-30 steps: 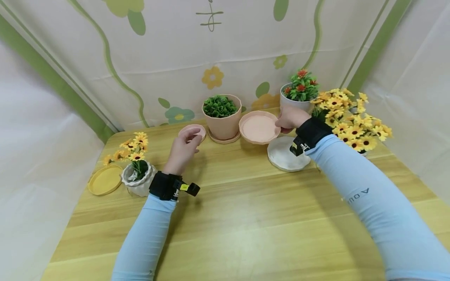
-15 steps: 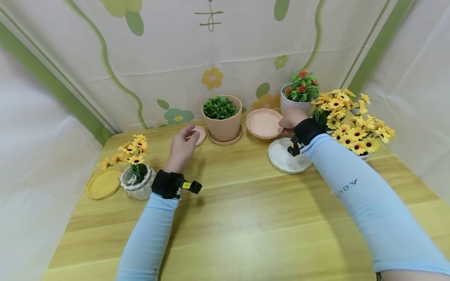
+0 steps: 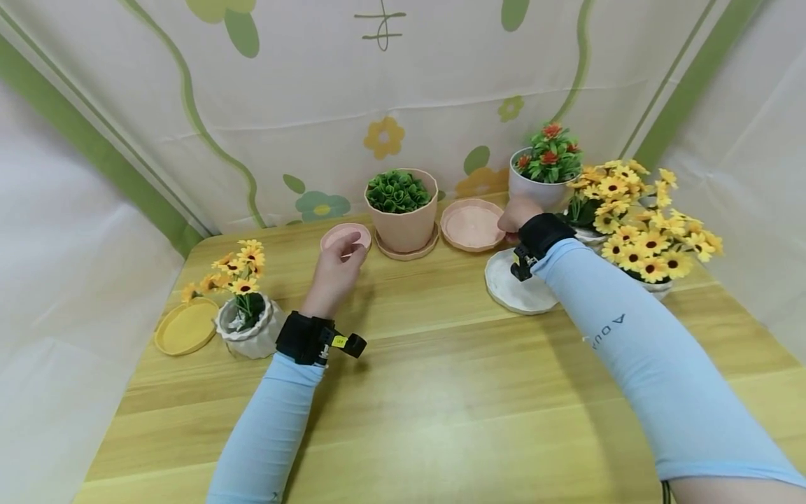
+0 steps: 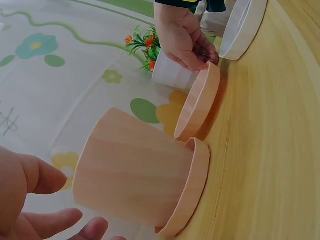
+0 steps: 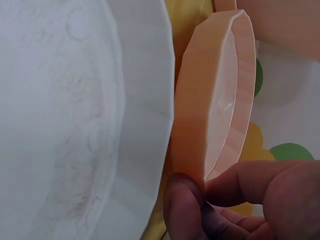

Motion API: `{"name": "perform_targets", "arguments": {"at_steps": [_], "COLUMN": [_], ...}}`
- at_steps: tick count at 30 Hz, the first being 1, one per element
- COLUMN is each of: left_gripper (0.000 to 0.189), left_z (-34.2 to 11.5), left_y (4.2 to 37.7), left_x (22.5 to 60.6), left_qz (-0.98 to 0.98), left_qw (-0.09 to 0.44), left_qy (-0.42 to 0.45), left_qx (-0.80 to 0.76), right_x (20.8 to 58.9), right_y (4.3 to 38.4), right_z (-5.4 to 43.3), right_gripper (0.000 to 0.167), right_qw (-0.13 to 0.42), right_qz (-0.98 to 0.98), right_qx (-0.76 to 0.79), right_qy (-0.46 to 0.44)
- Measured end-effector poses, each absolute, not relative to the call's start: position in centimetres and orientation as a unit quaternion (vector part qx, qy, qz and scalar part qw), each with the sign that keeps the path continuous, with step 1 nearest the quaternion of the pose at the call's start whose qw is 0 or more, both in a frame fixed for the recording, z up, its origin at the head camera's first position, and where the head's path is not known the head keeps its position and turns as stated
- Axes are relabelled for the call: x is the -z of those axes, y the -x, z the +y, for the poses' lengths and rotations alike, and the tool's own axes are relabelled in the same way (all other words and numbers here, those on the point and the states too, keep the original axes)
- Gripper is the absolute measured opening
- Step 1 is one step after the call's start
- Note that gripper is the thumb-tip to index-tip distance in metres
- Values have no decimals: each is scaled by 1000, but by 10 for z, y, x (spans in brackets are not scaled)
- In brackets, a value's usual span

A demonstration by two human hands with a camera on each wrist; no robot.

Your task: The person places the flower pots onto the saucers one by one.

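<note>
With our right hand we are pinching the rim of the peach saucer, the grip narrow: our thumb is pressing the outer wall and our forefinger is meeting it at the lip. The saucer is sitting near the back of the table, just right of the peach pot; we are not managing to tell whether its whole base is touching the wood.

With our left hand we are hovering at the near side of the pink saucer, left of that pot. In the left wrist view our thumb and fingers are standing apart, the grip loosely wide; whether they are touching the pink saucer we are unable to tell.

The pot is standing upright on its own base, with green leaves filling it. Nearer us than the peach saucer, the white saucer is lying partly under our right wrist. Behind that hand a white pot is holding red flowers, and to its right yellow blooms are crowding over our sleeve. Far left, a yellow saucer is lying beside a ruffled pot.
</note>
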State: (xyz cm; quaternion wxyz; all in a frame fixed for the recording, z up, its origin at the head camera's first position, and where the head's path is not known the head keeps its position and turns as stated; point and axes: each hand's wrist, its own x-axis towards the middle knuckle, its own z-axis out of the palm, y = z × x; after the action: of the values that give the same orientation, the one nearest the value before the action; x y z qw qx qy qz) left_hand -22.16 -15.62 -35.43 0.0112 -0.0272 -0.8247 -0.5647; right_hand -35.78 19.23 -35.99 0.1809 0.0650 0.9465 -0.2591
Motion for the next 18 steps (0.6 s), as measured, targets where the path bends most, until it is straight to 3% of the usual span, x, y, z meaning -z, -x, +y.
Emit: {"name": "perform_targets", "arguments": {"at_steps": [18], "left_gripper": [40], "left_z": [-140], "left_y": [223], "left_x": [367], "left_qz": [-828], "left_qw": [-24], "left_qy": [25], "left_qx": [559], "right_x": [377], "right_y": [363], "right_z": [195], "right_gripper": [11], "right_qw": [156], "right_qz": [953], "right_qx": [250], "right_qy": [-75]}}
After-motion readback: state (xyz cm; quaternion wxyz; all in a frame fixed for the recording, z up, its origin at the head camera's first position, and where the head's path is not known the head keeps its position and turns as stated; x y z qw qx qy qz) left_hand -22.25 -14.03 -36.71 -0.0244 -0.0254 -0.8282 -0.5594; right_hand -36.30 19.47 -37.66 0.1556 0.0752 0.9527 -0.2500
